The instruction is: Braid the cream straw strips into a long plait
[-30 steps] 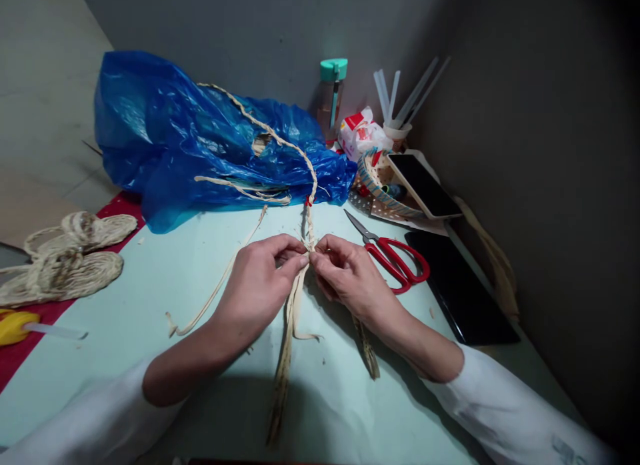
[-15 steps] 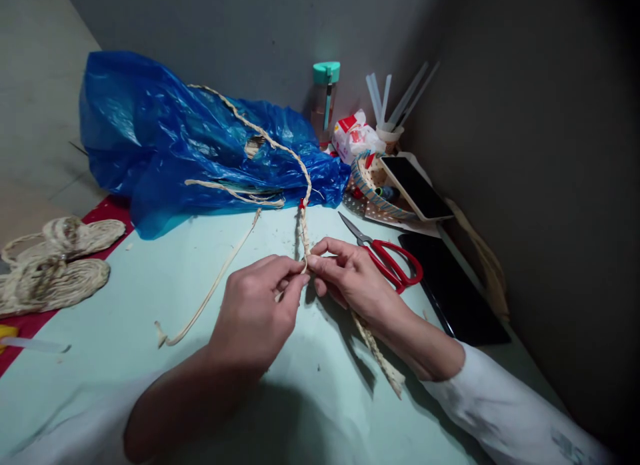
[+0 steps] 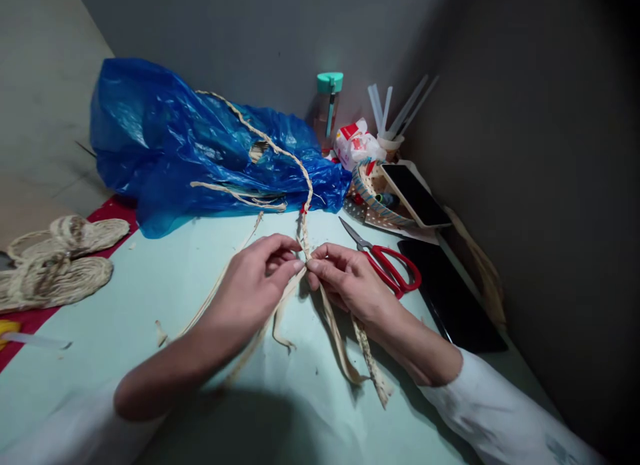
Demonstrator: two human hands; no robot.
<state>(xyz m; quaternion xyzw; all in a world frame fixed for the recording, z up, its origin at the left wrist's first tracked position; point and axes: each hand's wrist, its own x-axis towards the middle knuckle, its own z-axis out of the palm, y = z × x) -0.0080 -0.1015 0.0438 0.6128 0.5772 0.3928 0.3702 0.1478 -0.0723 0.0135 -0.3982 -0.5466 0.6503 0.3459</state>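
Note:
A pale braided straw cord (image 3: 305,235) runs from the blue plastic bag (image 3: 165,138) down to my hands at mid-table. My right hand (image 3: 357,285) is closed, its thumb and fingers pinching the braid's lower end. My left hand (image 3: 247,281) is closed beside it, thumb and fingertips on a straw strand (image 3: 287,291). Below the hands, loose flat strands (image 3: 337,338) hang towards me. Another rough braided piece (image 3: 373,365) lies under my right wrist. A thin separate straw strand (image 3: 213,293) passes beneath my left forearm.
Red-handled scissors (image 3: 395,268) lie just right of my right hand, near a black tablet-like slab (image 3: 453,295). Behind are a basket (image 3: 367,185) with a phone (image 3: 415,193) leaning on it, and a bottle (image 3: 327,111). Woven straw sandals (image 3: 60,271) rest at left.
My left hand has shifted slightly up and its fingers have spread along the strand. Loose strands now hang visibly below the hands. My right hand keeps its pinch at the same spot.

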